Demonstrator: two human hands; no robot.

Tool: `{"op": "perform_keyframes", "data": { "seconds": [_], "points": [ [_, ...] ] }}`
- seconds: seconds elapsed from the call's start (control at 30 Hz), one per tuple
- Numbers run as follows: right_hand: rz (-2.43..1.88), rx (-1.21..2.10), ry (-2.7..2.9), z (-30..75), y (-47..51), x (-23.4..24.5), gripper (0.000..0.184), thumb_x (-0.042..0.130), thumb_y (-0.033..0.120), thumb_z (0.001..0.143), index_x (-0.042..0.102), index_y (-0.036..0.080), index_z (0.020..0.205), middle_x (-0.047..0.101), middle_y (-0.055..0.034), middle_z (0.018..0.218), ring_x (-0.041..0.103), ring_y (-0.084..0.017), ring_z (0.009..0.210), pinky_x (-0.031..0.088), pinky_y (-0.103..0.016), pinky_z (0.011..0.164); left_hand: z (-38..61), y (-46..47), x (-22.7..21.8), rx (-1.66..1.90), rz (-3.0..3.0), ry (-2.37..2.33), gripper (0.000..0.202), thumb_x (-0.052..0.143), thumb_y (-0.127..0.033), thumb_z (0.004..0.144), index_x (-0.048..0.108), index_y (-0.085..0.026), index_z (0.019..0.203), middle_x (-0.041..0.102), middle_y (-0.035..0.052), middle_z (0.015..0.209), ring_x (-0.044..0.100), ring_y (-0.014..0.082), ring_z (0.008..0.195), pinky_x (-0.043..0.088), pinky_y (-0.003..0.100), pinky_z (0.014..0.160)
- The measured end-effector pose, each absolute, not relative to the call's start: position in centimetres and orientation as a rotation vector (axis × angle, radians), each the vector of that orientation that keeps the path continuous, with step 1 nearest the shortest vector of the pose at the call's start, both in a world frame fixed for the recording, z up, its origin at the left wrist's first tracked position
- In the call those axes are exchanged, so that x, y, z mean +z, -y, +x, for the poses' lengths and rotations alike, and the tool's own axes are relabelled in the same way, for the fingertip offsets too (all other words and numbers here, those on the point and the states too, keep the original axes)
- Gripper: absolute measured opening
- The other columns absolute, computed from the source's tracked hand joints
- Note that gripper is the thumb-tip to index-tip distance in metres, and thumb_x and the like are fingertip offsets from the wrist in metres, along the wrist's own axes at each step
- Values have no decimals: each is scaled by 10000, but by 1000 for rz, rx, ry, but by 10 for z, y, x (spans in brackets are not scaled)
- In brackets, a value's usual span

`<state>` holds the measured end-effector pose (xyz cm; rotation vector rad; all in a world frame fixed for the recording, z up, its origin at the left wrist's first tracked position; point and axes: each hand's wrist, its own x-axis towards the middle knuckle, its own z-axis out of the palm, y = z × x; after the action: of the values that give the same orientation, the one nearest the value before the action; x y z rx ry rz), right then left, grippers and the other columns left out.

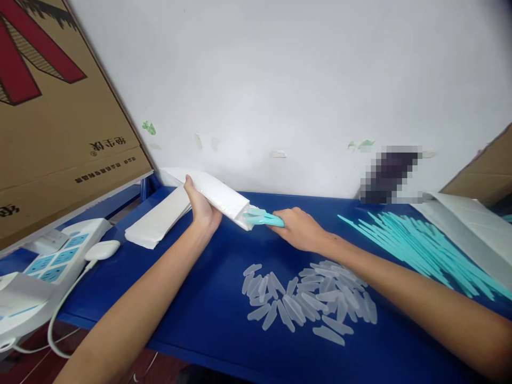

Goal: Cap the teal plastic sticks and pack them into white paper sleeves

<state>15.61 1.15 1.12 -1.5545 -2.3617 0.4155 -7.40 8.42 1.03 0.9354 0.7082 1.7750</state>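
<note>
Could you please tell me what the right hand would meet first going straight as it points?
The right hand would likely meet the mouth of the held white bag, where its teal sticks reach; depth is unclear.

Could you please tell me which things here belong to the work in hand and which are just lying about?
In the work:
white bag, in the left hand
turquoise bundle, at the bag's mouth, in the right hand
probably also the loose turquoise sticks, translucent pieces and flat white packet

Seemingly just lying about:
power strip
white corded plug
cardboard box
</note>
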Motion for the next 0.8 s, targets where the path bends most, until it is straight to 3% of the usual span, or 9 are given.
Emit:
{"op": "perform_keyframes", "data": {
  "seconds": [0.27,0.5,0.67,0.8],
  "points": [
    [-1793,124,2527,147,-14,27,229,481,334,951,663,196,929,713,-132,921,695,-270,808,385,-318,608,-69,-90,-13,1771,927,-706,587,407,-787,849,549,-224,938,687,74,872,701,245,903,581,360,830],
    [-1810,-153,2537,150,-9,31,255,429,324,993,641,189,1038,715,-141,962,705,-287,865,424,-338,674,-67,-80,13,1814,445,-600,494,317,-596,997,589,-197,888,672,40,813,681,190,807,560,309,863],
    [-1792,199,2470,138,-12,46,253,522,309,914,628,170,1097,709,-153,1068,684,-252,841,428,-317,632,-46,-65,22,1912,442,-571,450,375,-534,1016,662,-188,1000,715,58,950,680,196,967,533,259,894],
    [-1615,360,2479,137,-23,79,546,646,232,809,529,115,1329,689,-163,1184,655,-250,978,467,-303,724,-33,-57,13,1778,444,-686,325,424,-428,1015,654,-198,1017,725,47,1051,674,193,1023,528,266,907]
  ]
}}
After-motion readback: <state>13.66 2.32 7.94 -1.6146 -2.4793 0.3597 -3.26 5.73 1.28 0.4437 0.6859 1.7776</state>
